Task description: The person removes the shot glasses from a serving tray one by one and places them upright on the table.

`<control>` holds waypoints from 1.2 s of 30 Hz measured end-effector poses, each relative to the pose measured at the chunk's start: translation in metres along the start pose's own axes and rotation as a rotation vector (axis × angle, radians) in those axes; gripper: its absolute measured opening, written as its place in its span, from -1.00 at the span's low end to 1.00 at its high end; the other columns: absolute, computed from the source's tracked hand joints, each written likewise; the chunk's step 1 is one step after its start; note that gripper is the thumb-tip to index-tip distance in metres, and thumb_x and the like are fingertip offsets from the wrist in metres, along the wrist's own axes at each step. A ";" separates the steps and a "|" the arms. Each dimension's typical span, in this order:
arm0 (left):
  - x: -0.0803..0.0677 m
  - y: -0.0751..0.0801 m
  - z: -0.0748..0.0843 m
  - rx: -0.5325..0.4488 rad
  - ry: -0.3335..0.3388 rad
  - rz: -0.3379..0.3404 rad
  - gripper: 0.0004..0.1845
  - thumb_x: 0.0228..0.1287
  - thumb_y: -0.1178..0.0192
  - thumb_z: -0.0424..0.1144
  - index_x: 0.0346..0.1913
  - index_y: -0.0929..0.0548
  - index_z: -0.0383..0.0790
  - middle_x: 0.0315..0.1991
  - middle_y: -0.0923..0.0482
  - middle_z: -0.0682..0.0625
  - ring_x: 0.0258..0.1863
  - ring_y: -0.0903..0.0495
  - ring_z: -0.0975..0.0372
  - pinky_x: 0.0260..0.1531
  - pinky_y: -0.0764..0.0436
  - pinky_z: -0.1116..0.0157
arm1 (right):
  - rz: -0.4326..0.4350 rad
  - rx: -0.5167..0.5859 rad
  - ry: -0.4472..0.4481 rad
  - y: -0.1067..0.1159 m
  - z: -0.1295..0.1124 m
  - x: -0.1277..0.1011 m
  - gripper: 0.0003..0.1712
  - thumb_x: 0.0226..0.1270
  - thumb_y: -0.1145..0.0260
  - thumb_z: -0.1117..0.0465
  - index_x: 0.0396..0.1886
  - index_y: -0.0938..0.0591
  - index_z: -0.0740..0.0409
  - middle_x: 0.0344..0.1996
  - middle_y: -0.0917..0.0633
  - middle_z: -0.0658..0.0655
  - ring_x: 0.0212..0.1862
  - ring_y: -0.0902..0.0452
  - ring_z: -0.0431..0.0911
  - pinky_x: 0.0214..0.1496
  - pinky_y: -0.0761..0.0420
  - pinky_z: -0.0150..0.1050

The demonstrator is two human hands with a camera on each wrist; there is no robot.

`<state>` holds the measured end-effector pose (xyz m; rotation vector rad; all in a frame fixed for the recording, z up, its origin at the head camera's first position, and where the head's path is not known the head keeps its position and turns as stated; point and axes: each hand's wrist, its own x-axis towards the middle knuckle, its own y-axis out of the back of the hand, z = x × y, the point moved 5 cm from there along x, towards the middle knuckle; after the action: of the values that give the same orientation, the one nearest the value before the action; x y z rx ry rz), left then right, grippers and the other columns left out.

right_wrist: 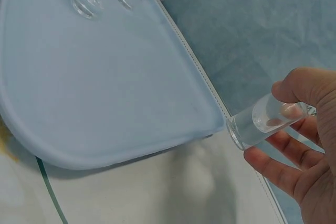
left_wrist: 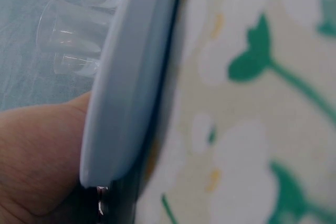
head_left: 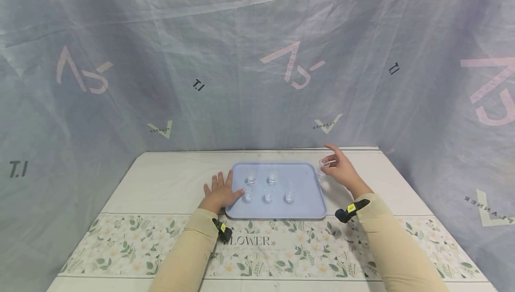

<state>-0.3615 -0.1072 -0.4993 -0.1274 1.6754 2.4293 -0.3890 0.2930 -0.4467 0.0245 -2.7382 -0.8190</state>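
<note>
Beyond the floral band [head_left: 132,251] toward the near edge of the worktop [head_left: 173,180] lies a pale blue tray [head_left: 303,180]. The left hand [head_left: 219,193] is at its left edge, thumb over the rim, fingers spread apart and holding nothing. Three shot glasses [head_left: 268,196] stand in the tray's nearer row, two more shot glasses [head_left: 273,176] behind them. Just off the tray's far right corner, the right hand [head_left: 342,171] has its fingers clamped on a sixth shot glass [right_wrist: 268,119] (whether it touches the worktop, I cannot tell). The job looks nearly complete: five on, one off
</note>
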 end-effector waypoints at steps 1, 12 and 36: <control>0.000 0.000 0.000 -0.004 0.001 0.000 -0.02 0.44 -0.03 0.29 0.65 0.12 -0.16 0.60 0.25 -0.39 0.58 0.29 -0.25 0.43 0.26 -0.34 | 0.000 -0.006 -0.002 0.000 0.000 0.000 -0.04 0.21 -0.41 0.48 0.56 -0.19 0.15 -0.08 -0.66 0.42 -0.02 -0.64 0.29 -0.12 -0.64 -0.22; 0.006 -0.007 -0.004 -0.045 0.007 -0.010 0.00 0.43 0.00 0.31 0.65 0.16 -0.17 0.61 0.34 -0.38 0.58 0.38 -0.24 0.41 0.41 -0.33 | -0.011 -0.021 -0.024 0.001 0.004 -0.002 -0.03 0.23 -0.40 0.46 0.58 -0.16 0.16 -0.05 -0.65 0.44 -0.03 -0.64 0.26 -0.11 -0.63 -0.20; 0.001 -0.001 -0.002 -0.026 -0.004 0.004 -0.01 0.43 -0.04 0.30 0.65 0.12 -0.18 0.60 0.27 -0.39 0.58 0.32 -0.24 0.43 0.31 -0.32 | -0.006 -0.042 -0.059 -0.007 0.021 -0.003 -0.06 0.25 -0.37 0.45 0.57 -0.15 0.19 -0.01 -0.65 0.42 -0.03 -0.64 0.24 0.01 -0.60 0.03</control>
<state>-0.3624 -0.1083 -0.5015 -0.1222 1.6448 2.4529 -0.3924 0.2986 -0.4677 -0.0005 -2.7760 -0.8929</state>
